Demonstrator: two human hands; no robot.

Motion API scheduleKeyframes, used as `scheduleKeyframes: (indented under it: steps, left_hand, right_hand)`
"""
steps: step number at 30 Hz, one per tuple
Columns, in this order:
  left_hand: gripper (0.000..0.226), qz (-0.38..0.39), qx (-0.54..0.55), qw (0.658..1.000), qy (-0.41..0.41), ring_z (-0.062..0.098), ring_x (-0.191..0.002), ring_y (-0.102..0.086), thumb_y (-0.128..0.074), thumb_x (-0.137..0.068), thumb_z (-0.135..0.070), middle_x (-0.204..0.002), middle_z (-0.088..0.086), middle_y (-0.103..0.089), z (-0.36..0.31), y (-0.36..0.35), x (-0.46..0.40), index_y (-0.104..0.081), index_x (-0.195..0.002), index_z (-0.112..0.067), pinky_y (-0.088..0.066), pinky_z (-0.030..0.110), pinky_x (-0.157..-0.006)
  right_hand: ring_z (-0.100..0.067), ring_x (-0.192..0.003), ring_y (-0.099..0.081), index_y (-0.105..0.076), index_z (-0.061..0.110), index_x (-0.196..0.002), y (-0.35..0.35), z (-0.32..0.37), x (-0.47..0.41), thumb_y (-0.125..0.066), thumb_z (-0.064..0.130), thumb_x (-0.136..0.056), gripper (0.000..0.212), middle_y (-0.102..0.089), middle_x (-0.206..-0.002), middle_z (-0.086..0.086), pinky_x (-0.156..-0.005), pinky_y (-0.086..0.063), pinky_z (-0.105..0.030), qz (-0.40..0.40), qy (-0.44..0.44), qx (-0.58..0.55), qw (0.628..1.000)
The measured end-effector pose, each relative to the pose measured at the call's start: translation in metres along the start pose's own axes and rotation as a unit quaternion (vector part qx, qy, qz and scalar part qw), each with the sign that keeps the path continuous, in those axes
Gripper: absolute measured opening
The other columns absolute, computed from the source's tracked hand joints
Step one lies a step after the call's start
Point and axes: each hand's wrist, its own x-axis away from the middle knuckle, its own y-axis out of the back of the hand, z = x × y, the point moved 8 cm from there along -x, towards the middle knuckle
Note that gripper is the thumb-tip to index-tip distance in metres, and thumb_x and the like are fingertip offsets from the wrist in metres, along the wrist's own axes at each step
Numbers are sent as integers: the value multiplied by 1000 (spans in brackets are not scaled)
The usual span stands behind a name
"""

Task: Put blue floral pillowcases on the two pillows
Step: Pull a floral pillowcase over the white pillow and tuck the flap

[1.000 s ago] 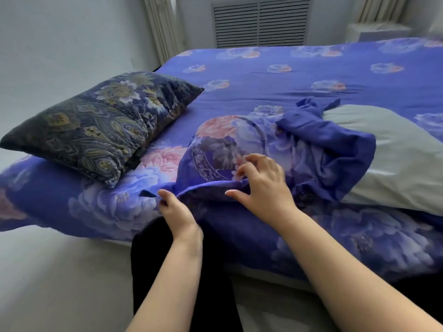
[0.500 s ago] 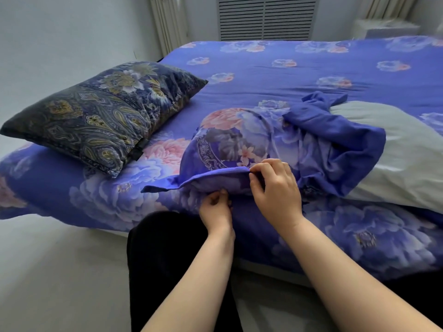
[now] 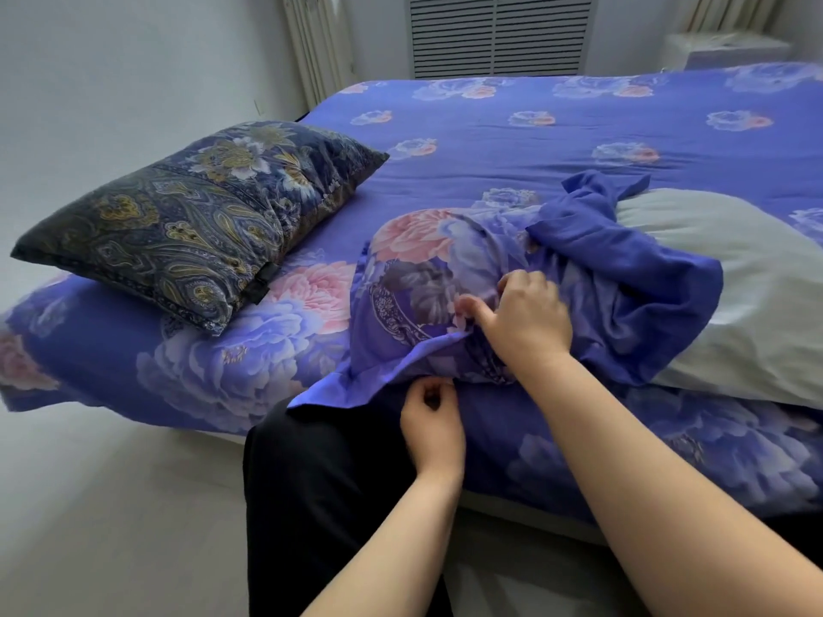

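At frame centre, the right hand grips the bunched pillowcase; just below it, the left hand pinches its hem, beside the pillow.

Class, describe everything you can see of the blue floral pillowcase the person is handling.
The pillowcase is soft blue cloth printed with pink and pale-blue flowers, its inner side plain blue. It lies crumpled on the bed, bunched over one end of the grey pillow, most of which is uncovered. The right hand grips its top; the left hand is curled at its near hem.
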Motion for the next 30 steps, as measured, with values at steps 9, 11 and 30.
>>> scheduleKeyframes:
  steps: [9,11,30]
  left_hand:
    - [50,-42,-286,921,-260,29,-109,-48,-66,-83,-41,-117,12,-53,-112,14,-64,-53,-118,-8,-36,36,-94]
    - [55,20,-397,901,-176,32,-114,-47,-66,-82,-45,-121,14,-51,-103,6,-87,-51,-121,-8,-36,37,-96]
    - [24,52,-516,803,-294,28,-105,-48,-57,-92,-32,-111,9,-56,-128,-23,-67,-56,-106,-13,-38,34,-84]
  right_hand:
    - [-33,-110,-52,-55,6,-110,-1,6,-5,-43,36,-98,35,-57,-116,-14,-86,-40,-38,68,29,-67,995]
    - [-33,-109,-52,-55,6,-106,4,9,-4,-43,33,-98,30,-57,-115,-14,-85,-38,-37,78,38,-115,990]
    - [-16,-70,-49,-52,10,-82,13,-5,0,-50,24,-97,21,-54,-68,7,-59,-26,-23,42,19,-348,936]
